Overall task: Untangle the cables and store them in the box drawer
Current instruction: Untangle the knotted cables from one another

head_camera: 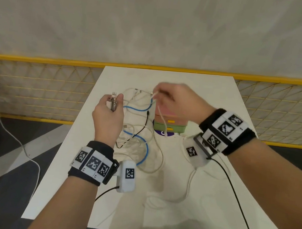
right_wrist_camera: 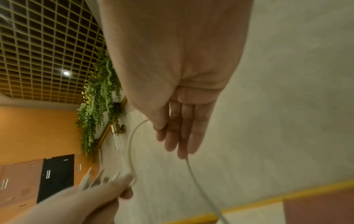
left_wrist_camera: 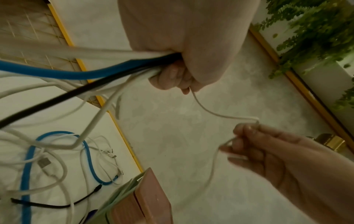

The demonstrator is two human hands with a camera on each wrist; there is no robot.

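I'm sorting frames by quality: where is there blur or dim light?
Head view: evenly lit, right hand smeared by motion, wide-angle bend in the yellow rail. Left wrist view: dim, greenish, nearest cables blurred. Right wrist view: dim, left hand and its connectors blurred.

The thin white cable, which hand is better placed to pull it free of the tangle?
Probably the right hand: it pinches the thin white cable alone. The left hand grips a bundle of cable ends, so it is better placed to anchor them.
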